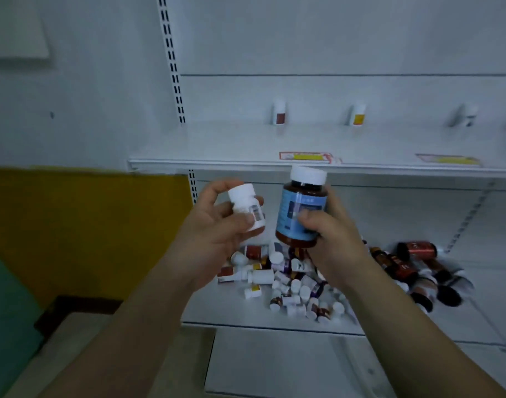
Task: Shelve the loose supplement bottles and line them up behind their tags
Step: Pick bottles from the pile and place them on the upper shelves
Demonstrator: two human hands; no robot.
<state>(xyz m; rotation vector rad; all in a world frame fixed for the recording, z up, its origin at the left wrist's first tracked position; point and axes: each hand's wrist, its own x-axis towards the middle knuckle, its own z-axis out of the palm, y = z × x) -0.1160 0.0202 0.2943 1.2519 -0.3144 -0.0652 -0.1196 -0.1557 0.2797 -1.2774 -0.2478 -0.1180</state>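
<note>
White plastic and brown plastic stock, head view, the only view on record.

Item one: small white bottle [247,209], cap up and tilted a little. The left hand [217,225] pinches it between thumb and curled fingers. Its label is turned toward the person, likely so it can be read and matched to a tag.

Item two: larger brown bottle [300,214] with a blue label and white cap, upright. The right hand [329,239] grips it round the lower half, thumb across the label. It is held just beside the white one, below the front lip of the upper shelf [217,150]. This is judged a compare-and-sort pause before either bottle goes up.

Item three: upper shelf. Two tags lie at the front edge, one [309,157] toward the middle and another [447,160] further right. Three small white bottles stand well apart at the back: a red-labelled one [279,113], a yellow-labelled one [358,114], and a third [468,116] too blurred to read. They appear to mark where each row begins.

Item four: lower shelf [246,317]. It holds a heap of loose bottles [292,285], mostly small white ones lying on their sides. Larger dark bottles [412,265] are tumbled at the heap's right. Most of the job is judged undone.

Sundry: a yellow panel [88,219] to the left of the shelving.
</note>
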